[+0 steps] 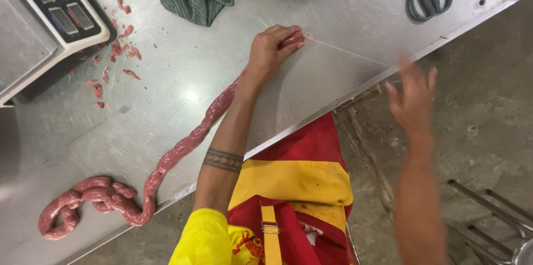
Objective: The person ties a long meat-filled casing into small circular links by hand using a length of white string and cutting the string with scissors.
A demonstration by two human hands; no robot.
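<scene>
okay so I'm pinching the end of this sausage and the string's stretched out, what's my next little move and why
Probably pull the string taut with your right hand to cinch the knot. Your left hand pins the end of the sausage, and the string runs from it toward the blurred right hand off the table edge.

bright even overhead light; soft glare patch on steel table (189, 95) near sausage rope (183, 148); right hand (413, 95) motion-blurred beyond table edge; shadows faint.
</scene>
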